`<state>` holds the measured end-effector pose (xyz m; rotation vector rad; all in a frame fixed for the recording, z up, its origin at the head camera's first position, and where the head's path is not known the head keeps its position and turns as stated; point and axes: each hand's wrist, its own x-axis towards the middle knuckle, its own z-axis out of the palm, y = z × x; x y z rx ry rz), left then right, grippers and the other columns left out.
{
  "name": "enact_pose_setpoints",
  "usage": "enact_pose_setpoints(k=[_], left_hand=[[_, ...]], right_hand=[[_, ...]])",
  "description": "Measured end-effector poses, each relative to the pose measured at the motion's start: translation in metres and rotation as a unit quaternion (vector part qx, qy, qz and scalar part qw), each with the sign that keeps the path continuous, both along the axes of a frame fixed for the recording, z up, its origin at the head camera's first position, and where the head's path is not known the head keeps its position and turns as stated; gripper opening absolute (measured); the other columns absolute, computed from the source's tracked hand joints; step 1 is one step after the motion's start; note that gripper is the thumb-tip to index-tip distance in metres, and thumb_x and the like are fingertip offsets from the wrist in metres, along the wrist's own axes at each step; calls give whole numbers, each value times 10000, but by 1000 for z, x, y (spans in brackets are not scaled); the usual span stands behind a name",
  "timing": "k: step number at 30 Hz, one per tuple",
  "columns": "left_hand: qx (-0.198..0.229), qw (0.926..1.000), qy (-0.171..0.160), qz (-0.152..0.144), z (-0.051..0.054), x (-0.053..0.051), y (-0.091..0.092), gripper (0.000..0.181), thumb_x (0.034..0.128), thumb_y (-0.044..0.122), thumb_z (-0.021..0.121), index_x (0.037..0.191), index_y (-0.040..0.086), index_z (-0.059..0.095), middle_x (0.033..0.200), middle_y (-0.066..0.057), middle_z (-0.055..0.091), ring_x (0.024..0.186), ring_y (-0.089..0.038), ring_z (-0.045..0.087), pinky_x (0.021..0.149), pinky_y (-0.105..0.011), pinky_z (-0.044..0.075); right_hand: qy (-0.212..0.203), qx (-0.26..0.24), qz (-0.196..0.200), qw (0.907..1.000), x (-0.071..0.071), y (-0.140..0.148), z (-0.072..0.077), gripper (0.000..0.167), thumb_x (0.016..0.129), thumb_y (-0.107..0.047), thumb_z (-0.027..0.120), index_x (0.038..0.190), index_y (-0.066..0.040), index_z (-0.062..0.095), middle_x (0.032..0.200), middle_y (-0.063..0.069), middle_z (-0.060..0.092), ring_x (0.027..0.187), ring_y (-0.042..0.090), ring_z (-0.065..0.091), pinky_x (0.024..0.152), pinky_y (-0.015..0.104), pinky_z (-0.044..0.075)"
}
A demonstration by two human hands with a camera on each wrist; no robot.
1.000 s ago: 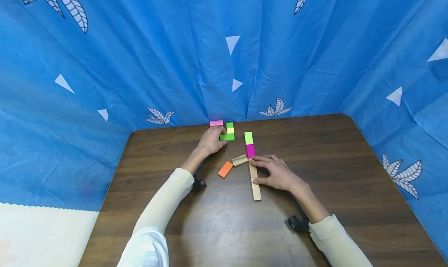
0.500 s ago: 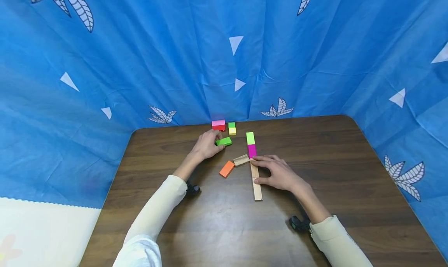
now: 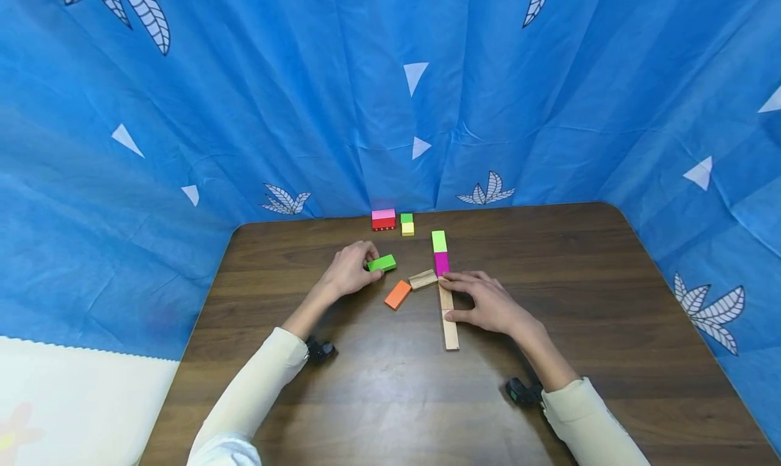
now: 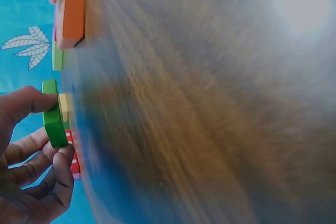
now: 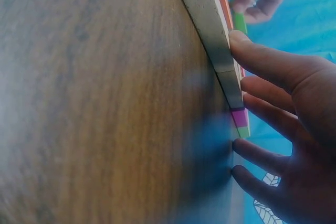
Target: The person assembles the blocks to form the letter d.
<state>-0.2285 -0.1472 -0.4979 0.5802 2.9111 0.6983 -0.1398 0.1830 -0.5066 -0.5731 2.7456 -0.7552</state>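
My left hand (image 3: 350,269) pinches a green wooden block (image 3: 382,262) between thumb and fingers; the left wrist view shows the same green block (image 4: 54,121) held at its ends. On the right, my right hand (image 3: 485,303) rests its thumb and fingertips on a straight row of blocks. Two pale wooden blocks (image 3: 450,330) form the near part of that row, then a magenta block (image 3: 441,262) and a lime block (image 3: 439,241). In the right wrist view the thumb touches a pale block (image 5: 212,30), fingers fairly straight and spread.
A tan block (image 3: 423,279) slants off the row's left side, its left end by an orange block (image 3: 398,295). Near the table's back edge lie a red block (image 3: 384,224) with a pink one, and a yellow block (image 3: 407,229) with a green one. Blue curtain (image 3: 342,100) surrounds the table.
My left hand has drawn the green block away from the yellow block, toward me and to the left. My right hand stays on the row. The head view has shifted slightly.
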Motion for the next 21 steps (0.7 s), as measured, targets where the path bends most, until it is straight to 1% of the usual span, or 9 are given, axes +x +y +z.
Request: enact_pose_setpoints(k=[3,6,8,15,21], left_hand=[[108,9999,-97,3,0,8,-5,273,918,284,821,1085,126,674,1063,-60,688,944,-198,650,841,-401,552],[122,9998,-181,-3,1,17,-11,269,903,272,818,1077,131,670,1039,-51,685,905,-182,637,802,-375,543],[57,9997,-221,-18,1,23,-15,267,890,271,820,1066,138,669,1021,-40,681,881,-165,627,775,-354,531],[-97,9991,-396,-122,1,48,-27,274,861,262,852,1032,150,670,995,-20,671,860,-141,613,745,-316,509],[-253,9985,-472,-105,1,67,-32,290,852,278,868,1018,163,660,961,1,658,811,-127,584,715,-305,487]], right_hand=[[5,-2,-8,10000,0,0,-1,740,932,-473,830,1585,-263,553,1700,34,479,1528,436,430,1177,842,270],[2,-9,-7,10000,0,0,-1,740,932,-475,828,1586,-267,552,1700,35,478,1528,439,430,1178,841,268],[-9,-21,-4,10000,-1,0,-2,738,934,-476,826,1587,-267,551,1701,36,478,1526,439,431,1179,838,271],[18,-77,42,10000,0,1,0,745,933,-466,830,1589,-250,549,1701,44,478,1538,443,421,1207,800,278],[42,-97,72,9999,-1,1,0,747,933,-463,830,1589,-244,548,1700,47,480,1536,450,422,1197,811,280]])
